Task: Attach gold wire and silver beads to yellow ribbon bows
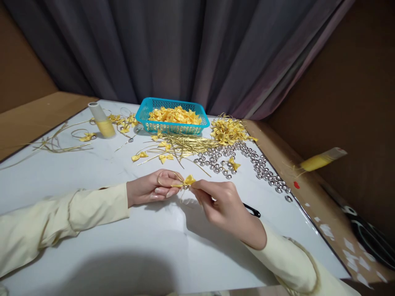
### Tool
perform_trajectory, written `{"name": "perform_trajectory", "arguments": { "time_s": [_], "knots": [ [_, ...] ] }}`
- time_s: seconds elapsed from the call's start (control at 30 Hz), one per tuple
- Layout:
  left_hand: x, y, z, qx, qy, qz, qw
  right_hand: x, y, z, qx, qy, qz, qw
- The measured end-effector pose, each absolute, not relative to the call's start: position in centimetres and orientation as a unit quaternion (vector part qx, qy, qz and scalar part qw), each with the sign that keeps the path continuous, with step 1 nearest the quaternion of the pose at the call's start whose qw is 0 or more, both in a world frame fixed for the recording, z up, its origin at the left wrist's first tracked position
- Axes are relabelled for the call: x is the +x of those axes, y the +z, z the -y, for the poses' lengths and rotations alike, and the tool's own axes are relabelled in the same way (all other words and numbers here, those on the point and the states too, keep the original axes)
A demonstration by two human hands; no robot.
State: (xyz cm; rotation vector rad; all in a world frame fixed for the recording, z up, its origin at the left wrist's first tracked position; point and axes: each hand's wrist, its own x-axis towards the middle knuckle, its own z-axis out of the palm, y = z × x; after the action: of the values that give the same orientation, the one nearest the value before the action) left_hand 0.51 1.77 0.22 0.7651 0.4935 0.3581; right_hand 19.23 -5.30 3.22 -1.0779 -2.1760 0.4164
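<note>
Over the middle of the white board, both my hands pinch one small yellow ribbon bow (189,179). My left hand (159,187) grips its left side, along with a thin gold cord (163,182) that loops up over the fingers. From the right, my right hand (220,203) holds the bow's other side between thumb and fingers. Loose cord ends hang just below the bow. Whether a metal bead sits at its knot is too small to tell. A black-handled tool (252,210) lies partly hidden behind my right wrist.
A blue basket (173,128) of yellow bows stands at the back. Gold cords (191,146), silver beads (216,158) and a pile of corded bows (230,130) lie before it. Yellow-filled tubes stand left (104,123) and lie right (322,160). Scissors (370,234) rest at right.
</note>
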Motion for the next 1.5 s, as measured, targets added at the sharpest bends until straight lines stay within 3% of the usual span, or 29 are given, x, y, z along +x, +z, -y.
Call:
{"name": "perform_trajectory", "arguments": {
  "time_s": [0.37, 0.8, 1.2, 1.5],
  "knots": [
    [0.5, 0.1, -1.7, 0.361, 0.178, -0.248, 0.881, 19.4, 3.5, 5.1, -0.430, 0.211, 0.814, 0.328],
    [0.5, -0.2, -1.8, 0.363, 0.199, -0.240, 0.878, 19.1, 3.1, 4.9, -0.459, 0.445, 0.699, 0.321],
    [0.5, 0.1, -1.7, 0.359, 0.203, -0.245, 0.877, 19.0, 2.8, 4.8, -0.448, 0.461, 0.685, 0.343],
    [0.7, 0.2, -1.6, 0.368, 0.234, -0.256, 0.863, 20.2, 4.1, 4.8, -0.453, 0.395, 0.731, 0.323]
  ]
}}
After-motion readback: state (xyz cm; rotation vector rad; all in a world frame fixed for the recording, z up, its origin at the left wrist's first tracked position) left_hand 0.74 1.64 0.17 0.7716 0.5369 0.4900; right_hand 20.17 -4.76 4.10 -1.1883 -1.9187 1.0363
